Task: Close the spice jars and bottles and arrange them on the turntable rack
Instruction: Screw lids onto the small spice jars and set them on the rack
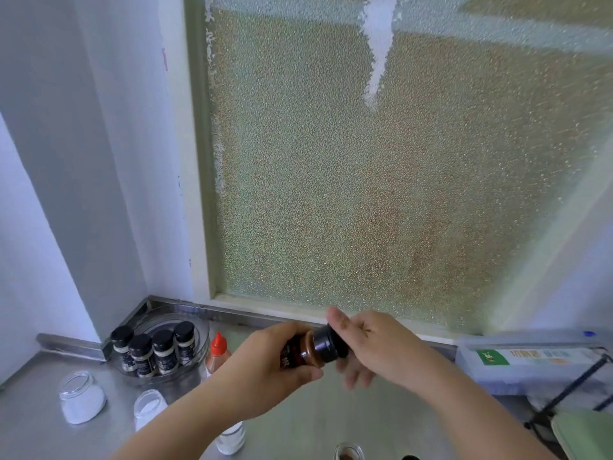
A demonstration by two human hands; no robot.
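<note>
My left hand (265, 366) grips a small spice jar (303, 351) of brown powder, tilted on its side above the steel counter. Its black cap (326, 343) points right, and my right hand (368, 346) holds it between the thumb above and blurred fingers below. The clear turntable rack (199, 330) stands in the back left corner and holds several black-capped jars (162, 351). A red-capped bottle (219, 346) stands beside it. Two lidless glass jars of white powder (81, 398) (149, 406) sit in front, and a third white jar (232, 438) is half hidden by my left forearm.
An open jar with brown contents (346, 453) shows at the bottom edge. A white and green box (530, 360), a black wire stand (570, 390) and a green object (587, 433) crowd the right. A frosted window (398, 177) rises behind the counter (33, 426).
</note>
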